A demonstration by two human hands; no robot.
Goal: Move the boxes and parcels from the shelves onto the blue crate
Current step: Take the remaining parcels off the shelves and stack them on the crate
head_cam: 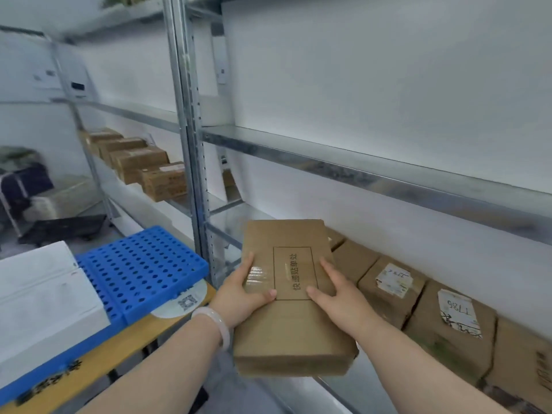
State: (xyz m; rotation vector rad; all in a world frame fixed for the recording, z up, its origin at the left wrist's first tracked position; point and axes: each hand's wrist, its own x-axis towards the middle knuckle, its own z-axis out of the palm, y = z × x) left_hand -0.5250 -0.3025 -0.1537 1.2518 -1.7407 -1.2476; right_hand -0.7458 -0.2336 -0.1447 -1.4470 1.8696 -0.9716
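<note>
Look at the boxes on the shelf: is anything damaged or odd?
Yes. On the lower shelf at right, one box and the box beside it carry torn, ragged labels, and their cardboard edges look dented. The flat parcel held by the left hand and right hand looks intact.

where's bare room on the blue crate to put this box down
The blue crate is bare on top between the white box and the shelf upright, likely room for the held box. Crowded: the lower shelf to the right, where cardboard boxes stand side by side.
</note>
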